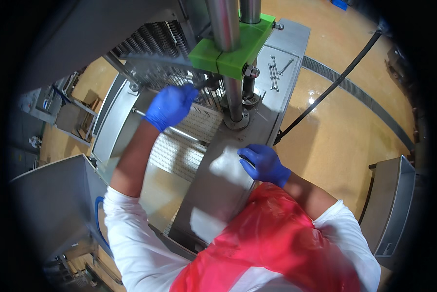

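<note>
Just beside the curled left hand (169, 107), its hold unclear, are thin metal rods (212, 97) it should keep clear of, while the right hand (263, 164) grips a dark object (247, 159).

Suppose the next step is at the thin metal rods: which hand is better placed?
Probably the left hand: it is close beside the thin metal rods. The right hand is farther away, near the steel ledge, holding a dark object.

- Left hand (170, 106), blue-gloved, is beside metal needles (213, 99); grip unclear.
- Right hand (266, 165), blue-gloved, curls round small dark object (246, 159) at steel ledge (208, 190), right edge.
- Slim metal rods (274, 74) lie far, right of green block (255, 41).
</note>
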{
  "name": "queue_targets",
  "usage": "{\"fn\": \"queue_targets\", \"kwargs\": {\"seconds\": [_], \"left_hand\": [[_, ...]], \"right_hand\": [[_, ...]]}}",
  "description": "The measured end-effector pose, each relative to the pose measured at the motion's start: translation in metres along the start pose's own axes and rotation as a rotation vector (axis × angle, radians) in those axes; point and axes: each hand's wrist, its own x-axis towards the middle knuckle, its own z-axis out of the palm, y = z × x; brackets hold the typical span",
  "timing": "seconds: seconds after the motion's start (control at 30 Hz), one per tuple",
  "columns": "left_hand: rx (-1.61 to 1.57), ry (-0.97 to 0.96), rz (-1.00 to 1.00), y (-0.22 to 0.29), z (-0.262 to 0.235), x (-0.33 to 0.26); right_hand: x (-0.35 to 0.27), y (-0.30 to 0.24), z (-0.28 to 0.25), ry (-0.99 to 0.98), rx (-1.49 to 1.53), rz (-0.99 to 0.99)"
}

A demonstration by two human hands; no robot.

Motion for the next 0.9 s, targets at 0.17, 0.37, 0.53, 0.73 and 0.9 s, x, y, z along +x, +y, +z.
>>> {"fn": "queue_targets", "kwargs": {"seconds": [0.17,0.37,0.53,0.73,0.9], "left_hand": [[-0.027,-0.007,-0.043,-0.018,0.018,-0.016],[0.109,-0.047,0.000,0.011,-0.014,0.014],[0.154,-0.120,0.052,0.009,-0.020,0.017],[0.223,-0.230,-0.001,0.006,-0.009,0.011],[0.166,-0.167,-0.023,-0.015,0.014,-0.006]], "right_hand": [[-0.002,-0.005,0.005,-0.018,0.022,0.005],[0.002,0.005,0.001,0.006,0.013,-0.002],[0.000,-0.004,0.000,-0.022,-0.015,0.008],[-0.004,-0.003,0.002,-0.008,-0.021,-0.003],[-0.002,-0.007,0.007,-0.012,-0.013,0.020]]}}
